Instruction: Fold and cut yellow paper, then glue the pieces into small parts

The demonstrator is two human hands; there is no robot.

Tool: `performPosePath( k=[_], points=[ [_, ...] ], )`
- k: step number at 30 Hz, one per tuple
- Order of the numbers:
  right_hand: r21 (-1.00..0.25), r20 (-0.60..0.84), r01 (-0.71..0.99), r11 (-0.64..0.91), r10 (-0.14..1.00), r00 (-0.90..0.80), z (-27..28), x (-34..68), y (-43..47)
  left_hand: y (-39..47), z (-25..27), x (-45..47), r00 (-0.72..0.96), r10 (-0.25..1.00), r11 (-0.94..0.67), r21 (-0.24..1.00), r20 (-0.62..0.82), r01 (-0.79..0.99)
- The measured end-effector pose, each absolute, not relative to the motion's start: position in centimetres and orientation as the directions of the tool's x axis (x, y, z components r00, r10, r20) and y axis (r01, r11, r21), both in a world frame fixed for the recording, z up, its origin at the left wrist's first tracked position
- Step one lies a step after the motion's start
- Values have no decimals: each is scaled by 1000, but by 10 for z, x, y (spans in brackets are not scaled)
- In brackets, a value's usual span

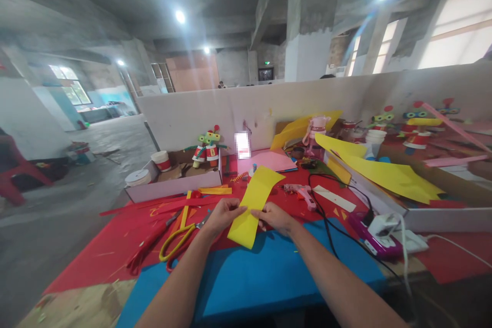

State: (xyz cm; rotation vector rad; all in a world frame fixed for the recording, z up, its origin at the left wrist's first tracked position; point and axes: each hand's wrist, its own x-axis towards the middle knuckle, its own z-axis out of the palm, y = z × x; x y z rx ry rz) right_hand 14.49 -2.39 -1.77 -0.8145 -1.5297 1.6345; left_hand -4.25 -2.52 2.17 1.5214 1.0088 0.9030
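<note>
A strip of yellow paper (258, 189) is held up over the table, slanting from lower left to upper right, its lower end bent. My left hand (223, 217) pinches its left edge between thumb and fingers. On the opposite edge, my right hand (277, 218) pinches the same strip. Scissors with yellow handles (179, 242) lie left of my left hand, beside a red-handled tool (148, 248). Beyond my right hand is a pink glue gun (302, 193). Blue sheet material (265, 277) covers the table under my forearms.
A purple power strip (374, 238) with plugs and cables sits at the right. Large yellow sheets (388, 169) rest over a box there. At the left, a shallow box (184, 180) holds small robot-like figures (211, 149). A pink bottle (315, 136) stands near the white partition (192, 107).
</note>
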Motion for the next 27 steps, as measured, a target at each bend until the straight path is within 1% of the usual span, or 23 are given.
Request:
performPosePath(
  k=[3, 5, 11, 15, 18, 20, 22, 25, 27],
  points=[
    [-991, 36, -125, -37, 844, -535, -21, 150, -24, -26, 23, -40, 373, 928, -109, 970, 21, 217],
    [-991, 43, -130, -30, 851, -524, -22, 152, -24, -28, 24, -38, 362, 932, -100, 967, 9, 233],
    [-989, 94, -145, 36, 905, -414, -21, 148, -24, -30, 26, -36, 365, 928, 17, 988, -72, 153],
    [-987, 66, -160, 2, 914, -401, -19, 145, -25, -30, 26, -37, 335, 940, 24, 991, -68, 133],
    [-985, 89, -172, 21, 912, -402, -16, 145, -26, -29, 25, -38, 337, 940, 26, 994, -60, 104],
    [-980, 111, -192, 47, 935, -337, -14, 146, -24, -27, 25, -39, 332, 943, 3, 999, -17, 41],
    [-967, 119, -245, 66, 970, -210, -14, 147, -21, -24, 26, -42, 276, 959, -61, 998, 62, -10],
    [-944, 113, -316, 100, 993, -24, -16, 149, -16, -19, 28, -47, 125, 974, -190, 982, 189, -9],
    [-942, 116, -311, 122, 993, 39, -18, 151, -14, -18, 29, -49, 88, 967, -242, 970, 239, 19]
  ],
)
